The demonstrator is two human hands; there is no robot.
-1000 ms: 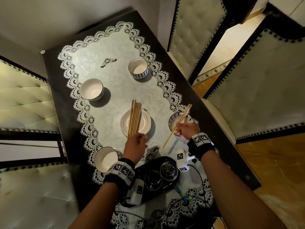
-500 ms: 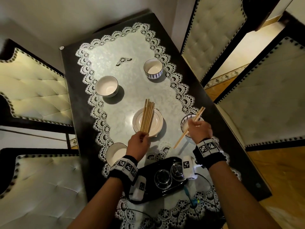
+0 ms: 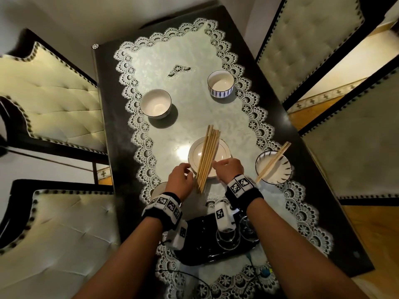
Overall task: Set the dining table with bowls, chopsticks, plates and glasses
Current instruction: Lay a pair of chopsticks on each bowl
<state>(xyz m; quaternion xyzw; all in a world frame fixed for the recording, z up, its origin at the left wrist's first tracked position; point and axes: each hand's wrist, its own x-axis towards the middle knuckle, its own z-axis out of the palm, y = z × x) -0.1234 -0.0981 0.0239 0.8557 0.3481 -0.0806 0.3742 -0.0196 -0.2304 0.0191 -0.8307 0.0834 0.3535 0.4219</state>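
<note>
A bundle of several wooden chopsticks (image 3: 209, 152) lies across a stack of white plates (image 3: 224, 152) in the middle of the table. My left hand (image 3: 180, 180) grips the bundle's near ends from the left with curled fingers. From the right, my right hand (image 3: 229, 169) reaches in, and its fingertips touch the bundle. One pair of chopsticks (image 3: 272, 164) rests across the striped bowl (image 3: 282, 171) at the right. Other bowls stand at the far left (image 3: 155, 103) and far right (image 3: 220, 83). A near-left bowl (image 3: 157, 189) is mostly hidden behind my left wrist.
A black tray (image 3: 200, 253) holding glasses (image 3: 226, 238) sits near me, partly under my wrists, with cables beside it. A lace-edged cloth (image 3: 185, 61) covers the dark table (image 3: 105, 104). Padded chairs stand on the left (image 3: 54, 87) and right (image 3: 356, 137).
My right hand has let go of the pair of chopsticks, which now rests on the right bowl, and has moved left to the bundle. My left hand stays at the bundle's near end.
</note>
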